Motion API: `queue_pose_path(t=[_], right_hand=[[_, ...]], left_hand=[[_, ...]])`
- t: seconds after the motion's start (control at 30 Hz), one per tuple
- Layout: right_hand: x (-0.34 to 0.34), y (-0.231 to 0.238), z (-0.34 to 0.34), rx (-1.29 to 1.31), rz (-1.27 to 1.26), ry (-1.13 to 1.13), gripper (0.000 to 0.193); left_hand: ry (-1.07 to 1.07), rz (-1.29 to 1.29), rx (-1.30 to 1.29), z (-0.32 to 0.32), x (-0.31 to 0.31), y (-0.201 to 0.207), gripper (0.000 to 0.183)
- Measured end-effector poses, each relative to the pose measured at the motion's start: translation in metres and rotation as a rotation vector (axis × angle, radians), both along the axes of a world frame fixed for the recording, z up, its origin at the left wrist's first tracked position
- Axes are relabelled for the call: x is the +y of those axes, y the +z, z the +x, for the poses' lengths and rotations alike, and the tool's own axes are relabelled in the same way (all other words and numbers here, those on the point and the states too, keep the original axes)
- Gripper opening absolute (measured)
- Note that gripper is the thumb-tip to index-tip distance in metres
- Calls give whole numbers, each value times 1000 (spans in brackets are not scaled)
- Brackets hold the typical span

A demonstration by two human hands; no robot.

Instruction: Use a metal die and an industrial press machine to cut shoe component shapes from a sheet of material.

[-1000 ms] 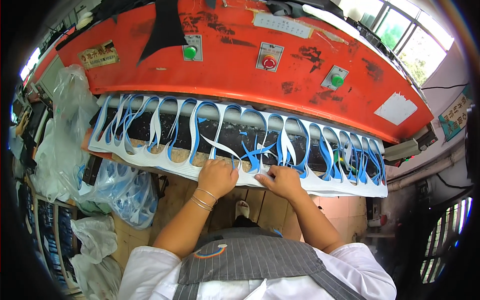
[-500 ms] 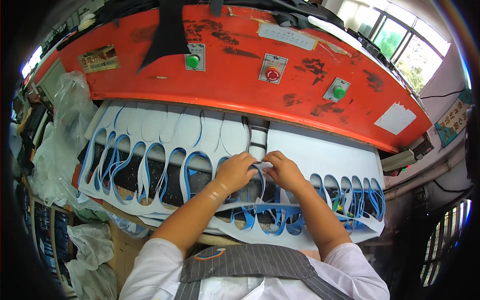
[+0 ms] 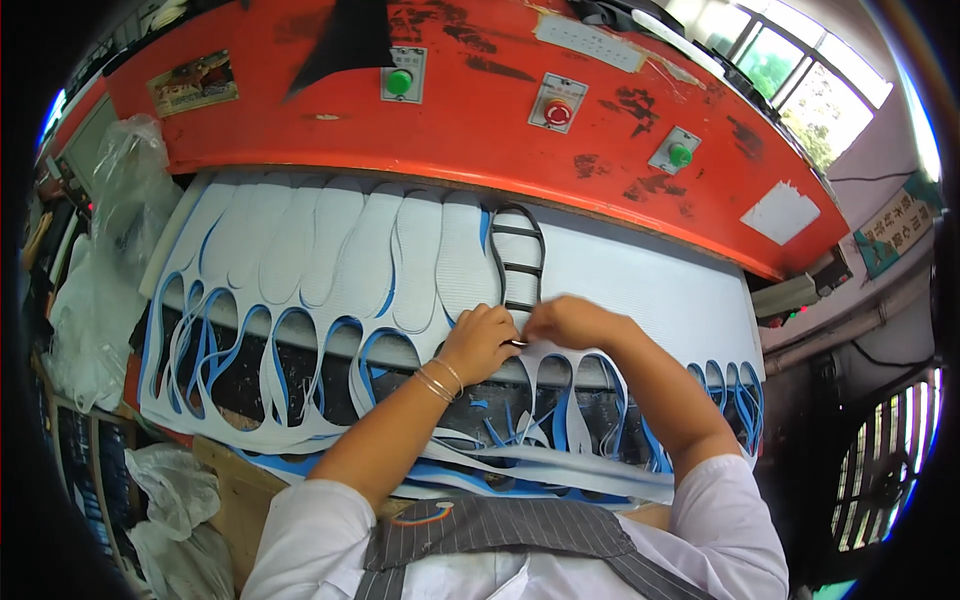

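A white foam sheet with a blue underside (image 3: 650, 290) lies on the bed of a press. On it rests a black sole-shaped cutting die (image 3: 518, 240), at the edge of the uncut area. My left hand (image 3: 485, 342), bangles on its wrist, and my right hand (image 3: 572, 322) meet at the die's near end, and both close on it. Left of the die, several cut sole shapes (image 3: 330, 250) still sit in the sheet. In front of my hands the sheet is a web of empty cut-outs (image 3: 300, 400).
The orange press head (image 3: 480, 140) hangs over the far side of the sheet, with green (image 3: 399, 82), red (image 3: 558, 112) and green (image 3: 680, 154) buttons. Clear plastic bags (image 3: 110, 250) pile up at the left. A fan grille (image 3: 880, 460) stands at the right.
The sheet has come out from under the press head toward me, showing cut soles and uncut foam. My hands left the sheet's front edge and now grip the die.
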State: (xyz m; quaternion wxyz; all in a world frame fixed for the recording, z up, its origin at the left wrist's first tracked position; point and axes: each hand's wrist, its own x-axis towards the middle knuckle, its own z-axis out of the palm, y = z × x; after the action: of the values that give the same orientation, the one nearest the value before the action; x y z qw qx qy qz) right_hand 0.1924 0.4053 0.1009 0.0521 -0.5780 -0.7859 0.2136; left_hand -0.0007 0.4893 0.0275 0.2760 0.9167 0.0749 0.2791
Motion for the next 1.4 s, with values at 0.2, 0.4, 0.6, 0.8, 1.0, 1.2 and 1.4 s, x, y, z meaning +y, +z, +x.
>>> queue_pose_path(t=[0.2,0.4,0.6,0.8,1.0,1.2,1.4], right_hand=[[87,7,-9,-538,238,51,51],[99,-8,17,-453,503,275,33],[68,11,47,-165,714,307,20],[19,83,67,195,758,-592,22],[33,13,91,-63,-140,-884,37],[43,-7,88,-66,25,-1023,44],[-59,-49,70,167,383,-432,94]], left_hand=[[182,-55,-79,1,1,-5,15],[65,-199,-177,14,1,0,19],[316,-38,47,17,-15,18,65],[314,182,834,81,1,78,51],[498,514,245,115,56,-3,42],[540,432,362,138,45,4,49],[623,251,532,146,46,32,45]])
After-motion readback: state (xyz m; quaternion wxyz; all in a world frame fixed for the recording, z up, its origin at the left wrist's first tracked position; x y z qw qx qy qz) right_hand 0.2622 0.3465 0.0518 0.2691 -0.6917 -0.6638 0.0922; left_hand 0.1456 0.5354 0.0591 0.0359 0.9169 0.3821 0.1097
